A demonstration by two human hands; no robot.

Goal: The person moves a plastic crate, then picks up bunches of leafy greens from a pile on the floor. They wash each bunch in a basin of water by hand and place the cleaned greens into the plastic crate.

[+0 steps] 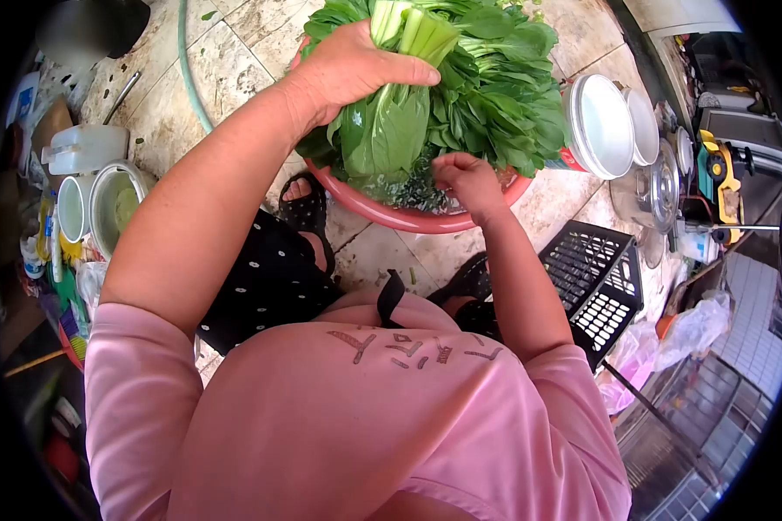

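My left hand is closed around the pale stems of a bunch of leafy greens, its leaves hanging down over the water. Beneath is a round red plastic basin with splashing water at its near side. More leafy greens are heaped in the basin, covering its far and right sides. Just above the water, near the basin's front right rim, my right hand has its fingers curled together. Whatever they may hold is too small to make out.
A black plastic crate stands on the tiled floor at right, below white buckets and a clear jar. A green hose crosses the floor at upper left. More tubs and a plastic container stand left.
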